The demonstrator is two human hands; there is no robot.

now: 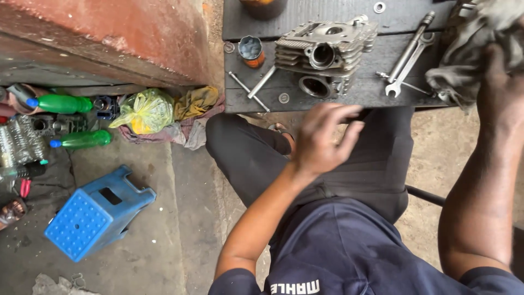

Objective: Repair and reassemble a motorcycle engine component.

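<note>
- At the far left we see green plastic bottles (61, 103) lying by the wall, with a blue plastic stool (97, 213) tipped over on the concrete floor below them.
- Next comes a yellow plastic bag (145, 111) beside crumpled rags (195, 102).
- On the dark wooden bench (349, 98) a T-handle wrench (255, 87) lies just left of a finned metal cylinder head (323, 53), which sits near the bench's front edge.
- Our left hand (322, 136) hovers just below that edge, near the cylinder head, fingers loosely curled and slightly apart, holding nothing; it is blurred.
- Two spanners (406, 54) lie crossed to the right of the cylinder head.
- At the far right our right hand (499, 82) has its fingers closed on a grey cloth (475, 43) bunched over the bench corner.
</note>
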